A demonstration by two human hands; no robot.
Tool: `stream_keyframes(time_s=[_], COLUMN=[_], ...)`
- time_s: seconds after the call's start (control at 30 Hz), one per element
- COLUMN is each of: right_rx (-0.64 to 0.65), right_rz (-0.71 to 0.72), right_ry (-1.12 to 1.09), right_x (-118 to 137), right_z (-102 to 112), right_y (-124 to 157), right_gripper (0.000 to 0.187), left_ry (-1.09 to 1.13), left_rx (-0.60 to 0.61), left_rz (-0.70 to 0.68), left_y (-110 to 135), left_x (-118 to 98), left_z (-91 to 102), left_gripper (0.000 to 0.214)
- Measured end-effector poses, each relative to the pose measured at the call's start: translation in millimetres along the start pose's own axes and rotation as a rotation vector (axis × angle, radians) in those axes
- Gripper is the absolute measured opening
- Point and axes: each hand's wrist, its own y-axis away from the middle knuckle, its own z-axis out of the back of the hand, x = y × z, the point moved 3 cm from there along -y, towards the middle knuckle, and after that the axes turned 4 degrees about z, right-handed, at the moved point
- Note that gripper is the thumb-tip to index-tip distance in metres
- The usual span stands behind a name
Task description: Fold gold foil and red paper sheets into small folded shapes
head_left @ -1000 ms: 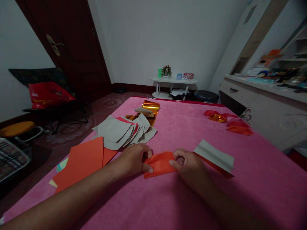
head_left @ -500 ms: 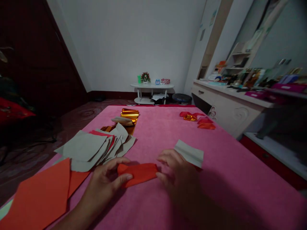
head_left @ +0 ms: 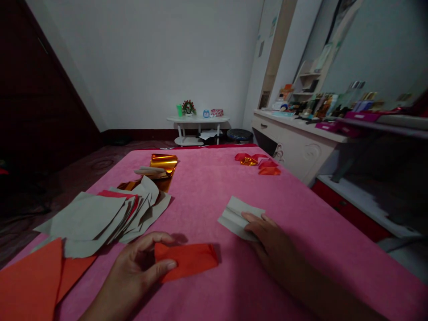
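My left hand (head_left: pixel 137 263) pinches the left end of a folded strip of orange-red paper (head_left: pixel 190 261), thumb on top and fingers behind. The strip's right end is free and points to the right. My right hand (head_left: pixel 267 236) reaches over a creased sheet of grey paper (head_left: pixel 236 218) on the pink cloth. Its fingers are stretched out and rest on the sheet's right part; the thumb is mostly hidden. To the left of my left hand lies a fanned stack of grey papers (head_left: pixel 90 214) with a little red showing among them.
Large orange paper sheets (head_left: pixel 30 281) lie at the near left of the pink-covered table (head_left: pixel 200 178). Shiny gold foil (head_left: pixel 163 162) sits behind the grey stack. Red and gold folded pieces (head_left: pixel 257 161) lie at the far right. A dresser (head_left: pixel 301 138) stands beyond the right edge.
My right hand has left the orange-red strip's right end and moved right onto the creased grey paper. My left hand still holds the strip. The view has turned slightly right.
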Motion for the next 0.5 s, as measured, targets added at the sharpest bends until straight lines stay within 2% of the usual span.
stream_keyframes(time_s=[0.1,0.2,0.33,0.4,0.5], right_rx=[0.052,0.051,0.095,0.138,0.189], right_rz=[-0.012,-0.025,-0.014,0.03,0.179], right_ry=[-0.028,-0.098,-0.29,-0.361,-0.407], right_x=[-3,-10,-11,-7,2], right_z=[-6,-11,-3,5,14], right_y=[4,13,26,30,31], right_gripper=[0.034,0.041,0.041,0.04,0.037], left_ry=[-0.016,-0.061,-0.192,-0.218,-0.062], left_rx=[-0.043,-0.079,-0.141,-0.153,-0.084], left_rz=[0.02,0.022,-0.019,-0.036,0.053], left_y=[1,2,6,8,2], left_x=[4,4,-3,-8,-13], left_z=[0.4,0.6,7.7,12.5,15.8], left_gripper=[0.026,0.027,0.027,0.027,0.033])
